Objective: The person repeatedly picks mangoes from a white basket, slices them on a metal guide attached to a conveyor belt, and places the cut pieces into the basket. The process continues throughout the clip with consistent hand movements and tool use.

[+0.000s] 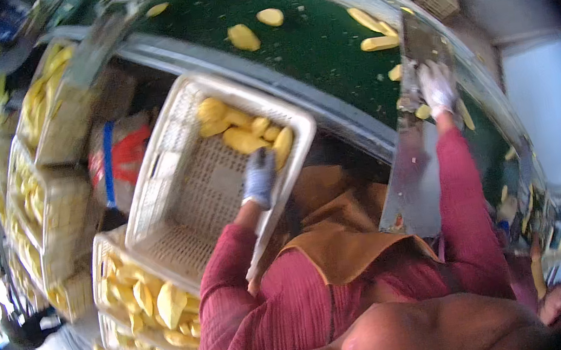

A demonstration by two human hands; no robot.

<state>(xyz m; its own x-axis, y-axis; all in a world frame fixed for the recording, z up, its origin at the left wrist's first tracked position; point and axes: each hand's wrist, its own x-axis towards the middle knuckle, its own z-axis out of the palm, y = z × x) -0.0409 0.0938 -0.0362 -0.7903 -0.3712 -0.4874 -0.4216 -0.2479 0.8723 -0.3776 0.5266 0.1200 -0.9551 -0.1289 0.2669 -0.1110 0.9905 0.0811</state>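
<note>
My left hand (258, 179), in a grey-blue glove with dark fingertips, reaches into a white perforated plastic crate (186, 208). Its fingers are at a small heap of peeled yellow fruit pieces (244, 138) at the crate's far end; whether they grip a piece is hidden. My right hand (437, 86), in a whitish glove, lies over a metal plate (421, 172) that spans a green conveyor belt (311, 43). The fingers look slightly apart, and nothing shows in them. A small yellow piece (423, 112) sits beside that hand, near the wrist.
Several yellow pieces lie on the belt, one whole slice (243, 37) among them. A metal rail (268, 81) edges it beside the crate. Stacked crates of yellow pieces (65, 214) stand at left, and another full crate (142, 294) is close below. A red-and-grey sack (123, 153) is between.
</note>
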